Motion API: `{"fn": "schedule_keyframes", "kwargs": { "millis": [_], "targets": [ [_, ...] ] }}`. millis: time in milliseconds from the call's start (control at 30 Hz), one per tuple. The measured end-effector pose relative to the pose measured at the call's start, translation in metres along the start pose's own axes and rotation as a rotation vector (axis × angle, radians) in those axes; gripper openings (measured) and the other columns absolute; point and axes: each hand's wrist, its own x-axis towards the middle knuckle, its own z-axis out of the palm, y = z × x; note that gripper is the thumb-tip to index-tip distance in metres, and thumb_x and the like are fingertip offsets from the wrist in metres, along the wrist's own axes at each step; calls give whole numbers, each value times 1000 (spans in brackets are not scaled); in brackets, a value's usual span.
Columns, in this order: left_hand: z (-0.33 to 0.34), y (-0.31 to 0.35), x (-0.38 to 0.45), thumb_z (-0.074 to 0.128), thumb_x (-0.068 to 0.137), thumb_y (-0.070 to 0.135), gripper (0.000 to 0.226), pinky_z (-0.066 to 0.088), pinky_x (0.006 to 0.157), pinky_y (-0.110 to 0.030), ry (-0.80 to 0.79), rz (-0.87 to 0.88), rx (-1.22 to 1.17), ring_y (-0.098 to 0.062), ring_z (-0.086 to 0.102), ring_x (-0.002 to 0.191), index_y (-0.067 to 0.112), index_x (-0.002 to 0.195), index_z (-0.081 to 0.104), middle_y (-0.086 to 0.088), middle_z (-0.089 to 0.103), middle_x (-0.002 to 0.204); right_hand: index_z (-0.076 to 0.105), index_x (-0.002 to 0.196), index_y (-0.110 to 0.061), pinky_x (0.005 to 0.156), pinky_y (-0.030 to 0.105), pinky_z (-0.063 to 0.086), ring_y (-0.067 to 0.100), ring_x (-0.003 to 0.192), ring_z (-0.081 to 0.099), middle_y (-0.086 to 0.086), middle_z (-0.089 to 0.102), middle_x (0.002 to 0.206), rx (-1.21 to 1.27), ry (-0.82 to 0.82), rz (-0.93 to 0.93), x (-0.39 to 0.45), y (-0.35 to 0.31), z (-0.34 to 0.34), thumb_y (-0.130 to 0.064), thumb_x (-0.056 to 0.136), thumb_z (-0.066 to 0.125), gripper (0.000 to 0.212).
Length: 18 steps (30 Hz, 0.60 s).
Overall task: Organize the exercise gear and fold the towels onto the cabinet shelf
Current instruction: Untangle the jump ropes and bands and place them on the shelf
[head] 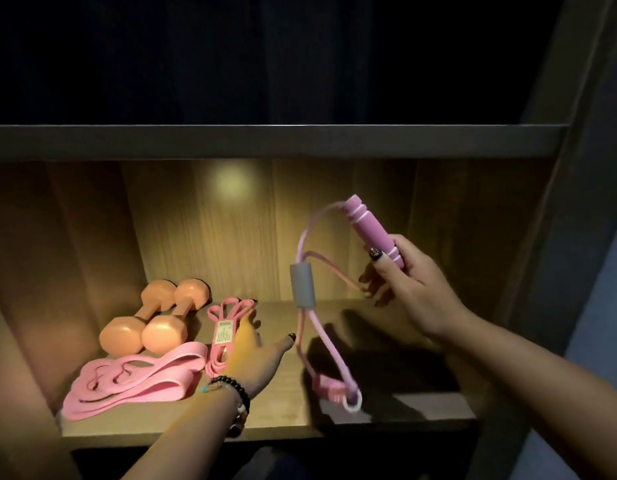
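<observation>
Right hand (409, 282) grips the pink handle of the figure-8 stretch cord (302, 285) hanging above the shelf (286, 415), left hand (256, 348) open with fingers flat near the bands (219, 336); best lower it gently, coil loops flat beside the dumbbells (154, 317).

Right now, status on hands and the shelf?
Right hand grips resistance tube handle. Left hand open on bands. Dumbbells shelved; no towels visible.
</observation>
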Motion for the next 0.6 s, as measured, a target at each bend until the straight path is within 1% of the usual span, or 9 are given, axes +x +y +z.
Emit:
{"fn": "schedule_keyframes", "kwargs": {
  "millis": [100, 167, 233, 300, 333, 400, 433, 533, 600],
  "targets": [
    [11, 13, -42, 73, 75, 42, 97, 27, 114, -43, -34, -108, -221, -22, 31, 140, 17, 151, 19, -5, 30, 154, 50, 105, -24, 55, 25, 53, 21, 66, 65, 14, 64, 84, 134, -28, -22, -8, -26, 0, -14, 100, 42, 13],
    [13, 16, -65, 66, 69, 49, 87, 35, 110, -48, -49, -158, -376, -27, 42, 133, 17, 143, 35, -9, 43, 146, 50, 104, -21, 53, 25, 53, 21, 63, 64, 16, 64, 83, 190, -24, -15, -13, -37, 4, -16, 101, 40, 12],
    [14, 18, -84, 74, 73, 43, 59, 44, 101, -51, -137, -223, -630, -34, 55, 120, 11, 121, 58, -14, 60, 128, 51, 104, -18, 50, 25, 51, 22, 60, 63, 17, 65, 83, 193, -3, 8, -16, -43, 8, -17, 101, 41, 11],
    [12, 19, -98, 90, 48, 45, 68, 51, 88, -53, -233, -330, -951, -40, 65, 101, 5, 100, 70, -20, 70, 105, 53, 105, -15, 45, 24, 48, 24, 56, 63, 19, 66, 83, 166, 37, 45, -17, -47, 11, -19, 101, 43, 12],
    [12, 17, -106, 87, 50, 47, 71, 51, 86, -55, -260, -374, -1089, -41, 66, 98, 3, 102, 69, -23, 71, 102, 54, 106, -13, 44, 24, 48, 24, 55, 63, 19, 66, 82, 148, 61, 65, -17, -48, 13, -20, 101, 43, 13],
    [7, 11, -124, 58, 81, 48, 58, 56, 78, -53, -242, -358, -1229, -38, 69, 96, 5, 121, 60, -19, 71, 107, 55, 106, -12, 43, 24, 47, 22, 52, 62, 17, 66, 79, 111, 106, 90, -19, -48, 16, -21, 100, 45, 14],
    [4, 7, -131, 46, 88, 47, 55, 56, 78, -52, -207, -340, -1266, -36, 70, 96, 11, 128, 56, -17, 70, 112, 55, 105, -13, 43, 24, 47, 21, 51, 62, 16, 66, 77, 104, 122, 96, -21, -48, 18, -21, 100, 45, 13],
    [-8, -9, -131, 43, 88, 52, 53, 39, 98, -63, -61, -316, -1307, -43, 63, 103, 30, 136, 49, -18, 51, 140, 54, 100, -15, 42, 25, 46, 22, 50, 60, 15, 64, 73, 199, 132, 151, -28, -49, 24, -19, 101, 43, 12],
    [-14, -16, -131, 53, 88, 54, 55, 40, 95, -60, -47, -291, -1120, -33, 69, 86, 33, 138, 46, -12, 41, 148, 55, 103, -11, 40, 23, 45, 21, 49, 58, 11, 63, 70, 420, 116, 282, -36, -48, 31, -21, 101, 43, 16]
  ]
}}
